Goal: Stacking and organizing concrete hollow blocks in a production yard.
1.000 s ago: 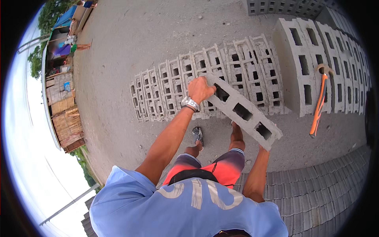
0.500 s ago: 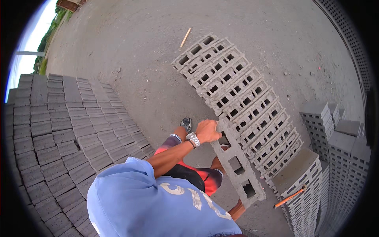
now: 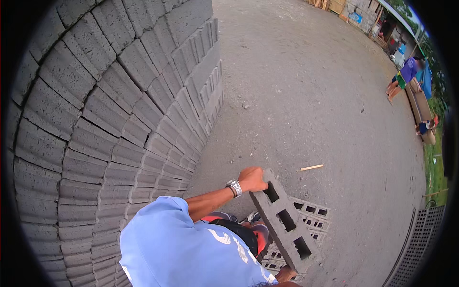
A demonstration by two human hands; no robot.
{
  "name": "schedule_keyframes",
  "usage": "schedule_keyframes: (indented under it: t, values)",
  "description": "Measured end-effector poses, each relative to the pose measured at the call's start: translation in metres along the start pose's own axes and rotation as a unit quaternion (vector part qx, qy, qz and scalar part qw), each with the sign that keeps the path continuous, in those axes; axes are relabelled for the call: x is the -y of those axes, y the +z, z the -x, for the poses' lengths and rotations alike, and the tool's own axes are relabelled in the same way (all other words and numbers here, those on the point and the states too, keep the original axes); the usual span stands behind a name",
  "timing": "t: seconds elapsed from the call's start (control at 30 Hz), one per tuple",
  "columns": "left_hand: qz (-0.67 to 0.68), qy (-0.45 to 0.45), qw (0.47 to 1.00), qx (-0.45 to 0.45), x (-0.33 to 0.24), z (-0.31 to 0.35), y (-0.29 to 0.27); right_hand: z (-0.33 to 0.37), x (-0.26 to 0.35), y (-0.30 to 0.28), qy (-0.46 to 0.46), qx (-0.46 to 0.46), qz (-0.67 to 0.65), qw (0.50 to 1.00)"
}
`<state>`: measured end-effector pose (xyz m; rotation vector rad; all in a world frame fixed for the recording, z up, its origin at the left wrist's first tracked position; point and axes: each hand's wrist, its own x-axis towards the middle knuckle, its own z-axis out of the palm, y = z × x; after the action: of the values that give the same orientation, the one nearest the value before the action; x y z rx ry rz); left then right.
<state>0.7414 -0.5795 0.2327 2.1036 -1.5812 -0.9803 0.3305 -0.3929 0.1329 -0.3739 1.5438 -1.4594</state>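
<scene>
Left hand [image 3: 252, 180] clamps a grey hollow block [image 3: 279, 206], lower centre of the frame.
Right hand [image 3: 286, 274] is at its lower end, grip unclear; stacked blocks [image 3: 91, 136] fill the left.

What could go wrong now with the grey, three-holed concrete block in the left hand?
The three-holed grey concrete block, with its upper end in the bare left hand, might slip and strike the legs in red-and-dark shorts beside it. The partly hidden right hand, at the block's lower end, might be pinched against the hollow grey concrete blocks beneath.
</scene>
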Motion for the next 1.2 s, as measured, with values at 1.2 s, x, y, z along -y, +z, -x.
schedule_keyframes:
  t: [1.2]
  values:
    - [0.003, -0.185, 0.871, -0.456, 0.013, -0.714, -0.581, -0.49, 0.145, 1.235, 0.13, 0.534, -0.025, 0.835]
